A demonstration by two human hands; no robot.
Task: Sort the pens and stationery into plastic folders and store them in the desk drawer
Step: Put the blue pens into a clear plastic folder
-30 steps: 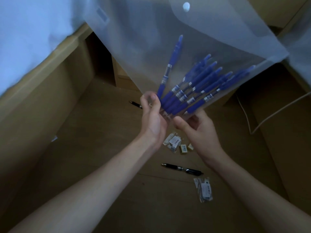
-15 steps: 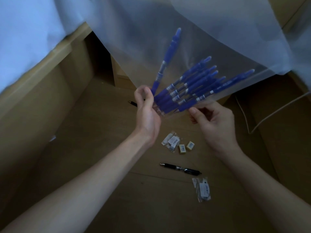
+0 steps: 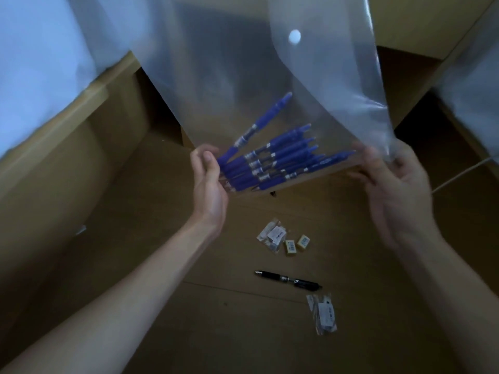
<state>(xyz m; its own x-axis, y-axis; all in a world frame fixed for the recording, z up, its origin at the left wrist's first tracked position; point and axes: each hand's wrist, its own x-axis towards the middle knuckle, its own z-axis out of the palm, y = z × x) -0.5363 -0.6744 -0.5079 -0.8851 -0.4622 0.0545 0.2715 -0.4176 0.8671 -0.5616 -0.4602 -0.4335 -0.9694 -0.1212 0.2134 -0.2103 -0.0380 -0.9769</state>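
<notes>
A clear plastic folder (image 3: 243, 76) with a white snap button is held up over the wooden floor. Inside it lie several blue pens (image 3: 272, 160), fanned out toward its lower left corner. My left hand (image 3: 208, 182) grips that corner, thumb over the pen tips. My right hand (image 3: 391, 182), blurred, holds the folder's lower right edge. On the floor below are a black pen (image 3: 289, 279), two small yellow erasers (image 3: 296, 244), and two small clear packets (image 3: 272, 234) (image 3: 323, 314).
A wooden desk panel (image 3: 54, 147) runs along the left with white cloth (image 3: 32, 55) above it. More wooden furniture (image 3: 459, 136) and a white cable (image 3: 459, 175) are at the right. A dark gap opens behind the folder.
My right hand has slid right along the folder's bottom edge to its right corner. The folder has tilted down and spread wider. My left hand keeps its grip.
</notes>
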